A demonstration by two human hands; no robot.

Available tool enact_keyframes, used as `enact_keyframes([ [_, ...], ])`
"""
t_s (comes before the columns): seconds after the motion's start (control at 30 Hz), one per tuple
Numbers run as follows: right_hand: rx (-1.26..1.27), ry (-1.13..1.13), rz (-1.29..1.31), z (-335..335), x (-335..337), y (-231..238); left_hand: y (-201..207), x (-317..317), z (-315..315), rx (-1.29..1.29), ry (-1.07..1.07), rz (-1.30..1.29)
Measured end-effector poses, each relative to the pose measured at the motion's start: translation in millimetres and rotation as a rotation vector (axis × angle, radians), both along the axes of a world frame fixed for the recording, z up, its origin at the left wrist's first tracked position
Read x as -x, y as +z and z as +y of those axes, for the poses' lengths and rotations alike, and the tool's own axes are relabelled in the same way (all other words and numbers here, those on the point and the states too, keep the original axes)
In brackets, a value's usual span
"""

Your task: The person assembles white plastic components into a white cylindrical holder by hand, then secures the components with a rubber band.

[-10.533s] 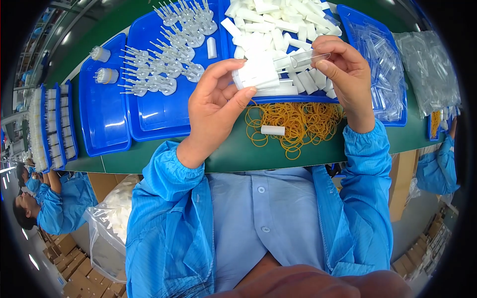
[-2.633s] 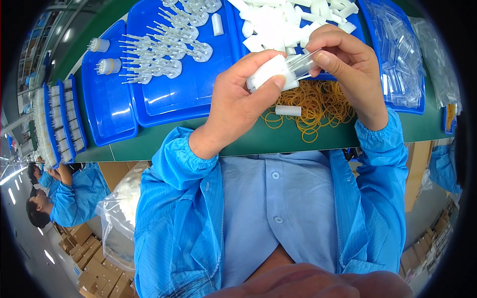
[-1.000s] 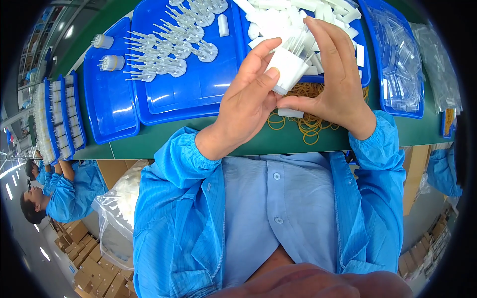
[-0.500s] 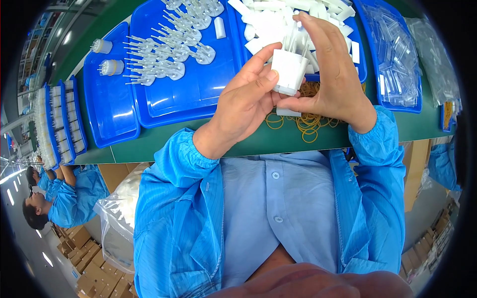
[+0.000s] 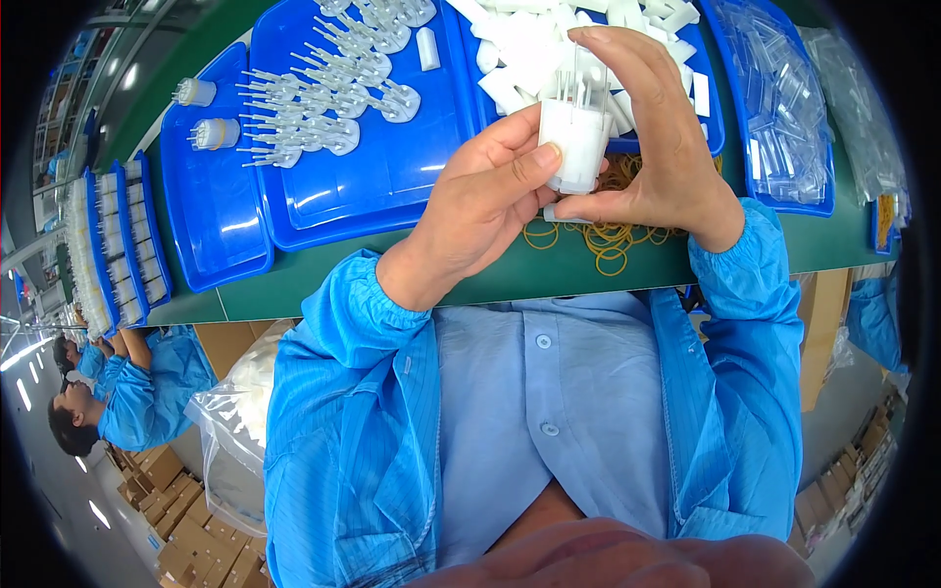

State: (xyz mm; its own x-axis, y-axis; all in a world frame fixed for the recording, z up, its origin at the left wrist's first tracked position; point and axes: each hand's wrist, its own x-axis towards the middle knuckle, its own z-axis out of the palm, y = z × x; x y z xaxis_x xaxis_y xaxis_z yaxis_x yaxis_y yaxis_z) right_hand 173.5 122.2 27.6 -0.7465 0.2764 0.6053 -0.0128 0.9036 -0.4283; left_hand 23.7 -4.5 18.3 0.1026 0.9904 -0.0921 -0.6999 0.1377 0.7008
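Observation:
My left hand [image 5: 480,196] is closed on a white block with thin upright pins [image 5: 573,142], its thumb pressed on the front face. The block stands roughly upright, pins pointing up, with a clear rim at its base. My right hand [image 5: 667,137] curves around the same pronged block, index fingertip by the pin tips and thumb near the base; its other fingers are partly hidden. A small white piece [image 5: 564,214] shows beside the right thumb. Behind the hands, a blue tray [image 5: 716,118] holds many loose white blocks.
Left, a large blue tray [image 5: 343,201] holds rows of pronged clear parts [image 5: 304,127]; a narrower tray [image 5: 221,235] holds two banded bundles [image 5: 214,133]. Yellow rubber bands [image 5: 613,240] lie on the green table [image 5: 470,279]. Clear plastic pieces [image 5: 784,118] fill a tray at right. Co-workers sit far left.
The block has turned slightly more upright in my left hand and sits a little lower. My right index fingertip has shifted slightly left over the pins.

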Motion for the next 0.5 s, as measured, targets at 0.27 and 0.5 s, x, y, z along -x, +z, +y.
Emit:
enact_keyframes([
  [0.27,-0.176,-0.032,-0.02,0.4,1.0,9.6,-3.0,0.4,-2.0,0.0,-0.005,0.037],
  [0.5,-0.175,-0.027,0.015,0.4,0.2,6.2,-3.2,0.3,-1.3,0.016,0.002,0.039],
])
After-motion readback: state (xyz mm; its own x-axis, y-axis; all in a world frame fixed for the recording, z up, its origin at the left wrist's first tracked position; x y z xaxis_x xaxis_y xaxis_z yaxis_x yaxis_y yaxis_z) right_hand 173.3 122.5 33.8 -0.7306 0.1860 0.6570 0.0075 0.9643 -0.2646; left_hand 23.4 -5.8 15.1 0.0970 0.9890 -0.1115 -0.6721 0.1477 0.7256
